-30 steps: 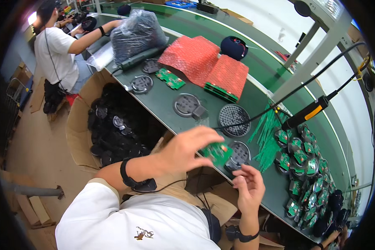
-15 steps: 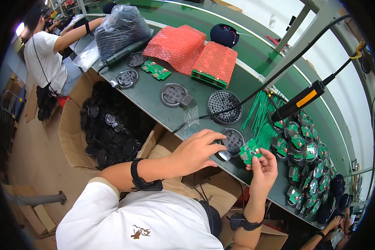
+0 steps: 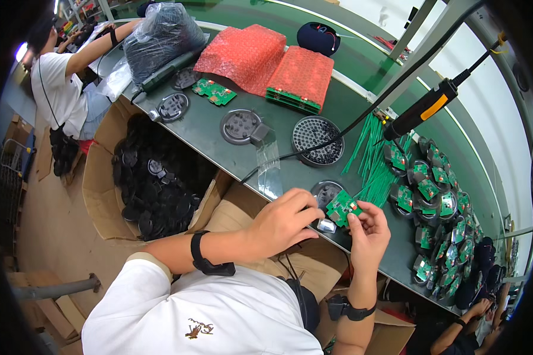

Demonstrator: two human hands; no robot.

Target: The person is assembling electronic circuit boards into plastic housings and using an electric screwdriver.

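My right hand pinches a small green circuit board by its lower right corner and holds it tilted over a round grey plastic part at the near edge of the worktable. My left hand curls its fingertips onto the left rim of that round part, right beside the board. A small silvery tab sticks out just below my left fingertips. Both wrists wear black bands.
A hanging black-and-orange power screwdriver, green wires and several round parts fitted with boards lie right. Behind: perforated round grille, another grey disc, red bubble-wrap packs. Carton of black parts and a seated person left.
The green board passed from my left hand to my right hand, then came down and left over the round part. My left hand settled on that part's rim.
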